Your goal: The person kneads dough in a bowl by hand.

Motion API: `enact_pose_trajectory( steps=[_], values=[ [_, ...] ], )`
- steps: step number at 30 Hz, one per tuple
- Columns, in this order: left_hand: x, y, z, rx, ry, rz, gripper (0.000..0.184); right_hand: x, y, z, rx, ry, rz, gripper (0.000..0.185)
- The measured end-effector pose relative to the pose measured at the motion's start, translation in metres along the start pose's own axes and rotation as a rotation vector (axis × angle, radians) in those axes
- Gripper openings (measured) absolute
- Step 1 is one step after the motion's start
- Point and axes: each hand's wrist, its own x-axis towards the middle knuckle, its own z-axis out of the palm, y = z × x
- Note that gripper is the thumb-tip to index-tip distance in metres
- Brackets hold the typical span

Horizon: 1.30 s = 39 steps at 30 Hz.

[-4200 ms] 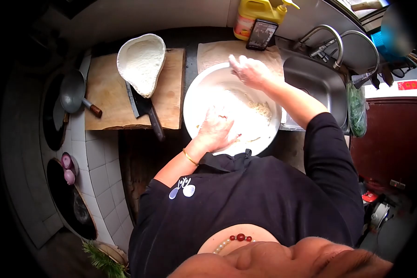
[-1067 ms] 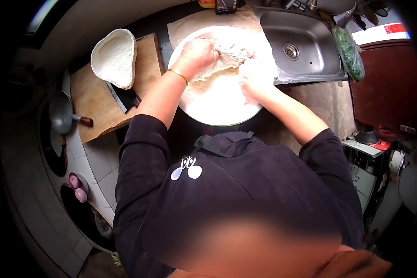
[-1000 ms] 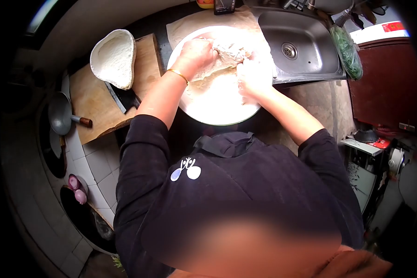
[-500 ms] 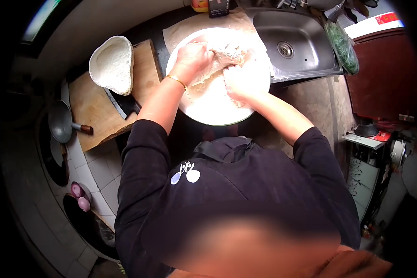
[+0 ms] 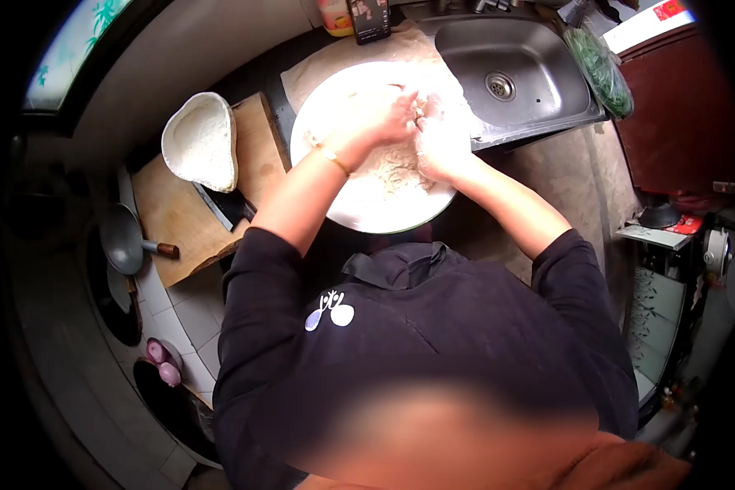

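Note:
A wide white basin [image 5: 358,214] sits in front of me, washed out by glare. Floury, crumbly dough [image 5: 402,173] lies in it below my hands. My left hand [image 5: 384,117], with a gold bracelet at its wrist, is over the basin with curled fingers. Facing it, my right hand [image 5: 443,147] is cupped close in, also floury. Bits of dough show where the two hands meet, and both seem closed on them. Bright light hides the finger edges and most of the dough.
Left stands a flour-filled container [image 5: 200,140] on a wooden board [image 5: 165,194], beside a dark knife blade [image 5: 214,206]. A small pan [image 5: 122,239] and onions [image 5: 163,359] are farther left. A phone [image 5: 371,20] stands behind the basin; a steel sink [image 5: 539,61] is right.
My left hand has moved right, toward my right hand, and the two now meet. The large piece of dough that stretched between them no longer shows; crumbly dough is visible below. The view has shifted slightly.

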Motion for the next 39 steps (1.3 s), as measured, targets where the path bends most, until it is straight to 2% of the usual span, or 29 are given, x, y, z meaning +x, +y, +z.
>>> enact_pose_trajectory(
  steps=[1, 2, 4, 6, 8, 10, 11, 14, 15, 17, 18, 20, 22, 24, 27, 30, 32, 34, 39],
  values=[
    [0.007, 0.005, 0.005, 0.045, 0.026, 0.098, 0.048, 0.001, -0.001, -0.004, -0.002, 0.013, -0.003, 0.028],
    [0.014, 0.006, 0.006, 0.110, -0.074, 0.119, 0.046, 0.001, 0.004, -0.012, 0.005, -0.139, -0.078, 0.034],
    [0.020, 0.005, 0.011, 0.075, 0.015, 0.121, 0.045, 0.005, 0.008, -0.026, 0.000, -0.331, -0.191, 0.035],
    [0.020, -0.003, 0.022, 0.010, 0.021, 0.109, 0.044, 0.005, 0.009, -0.030, -0.016, -0.416, -0.271, 0.025],
    [0.021, -0.019, 0.029, -0.078, -0.044, 0.084, 0.044, 0.002, 0.009, -0.025, -0.061, -0.234, -0.231, 0.027],
    [0.009, -0.018, 0.001, -0.036, -0.023, 0.110, 0.044, 0.004, 0.010, -0.022, 0.171, -0.066, -0.172, 0.030],
    [0.000, -0.018, -0.009, -0.017, -0.014, 0.125, 0.043, 0.008, 0.011, -0.021, 0.426, 0.013, -0.134, 0.032],
    [-0.018, -0.034, -0.011, 0.028, 0.258, 0.264, 0.044, 0.013, 0.012, -0.016, 0.895, 0.059, -0.001, 0.040],
    [-0.023, -0.038, -0.011, -0.012, 0.262, 0.250, 0.043, 0.015, 0.011, -0.016, 1.002, 0.038, 0.045, 0.044],
    [-0.032, -0.044, -0.011, -0.097, 0.273, 0.218, 0.043, 0.020, 0.011, -0.018, 0.937, -0.025, 0.044, 0.041],
    [-0.034, -0.050, -0.007, -0.167, 0.331, 0.271, 0.044, 0.023, 0.011, -0.019, 0.903, -0.058, 0.042, 0.039],
    [-0.036, -0.055, 0.001, -0.268, 0.362, 0.241, 0.043, 0.026, 0.014, 0.009, 0.698, -0.235, -0.035, 0.041],
    [-0.037, -0.059, 0.006, -0.379, 0.383, 0.197, 0.041, 0.026, 0.011, 0.033, 0.560, -0.285, -0.075, 0.042],
    [-0.035, -0.060, 0.010, -0.497, 0.397, 0.144, 0.038, 0.032, 0.001, 0.041, 0.486, -0.205, -0.080, 0.043],
    [-0.032, -0.063, 0.013, -0.355, 0.486, 0.158, 0.034, 0.048, 0.000, 0.025, 0.728, -0.473, -0.027, 0.046],
    [-0.030, -0.064, 0.008, -0.374, 0.469, 0.061, 0.033, 0.029, 0.008, 0.064, 0.533, -0.265, -0.201, 0.040],
    [-0.031, -0.064, 0.007, -0.357, 0.472, 0.035, 0.032, 0.010, 0.013, 0.074, 0.411, -0.473, -0.252, 0.031],
    [-0.027, -0.063, 0.007, -0.343, 0.478, 0.020, 0.031, 0.008, 0.014, 0.059, 0.348, -0.580, -0.320, 0.026],
    [-0.018, -0.063, 0.015, -0.286, 0.430, -0.015, 0.033, 0.026, 0.013, 0.001, 0.393, -0.624, -0.543, 0.021]
  ],
)
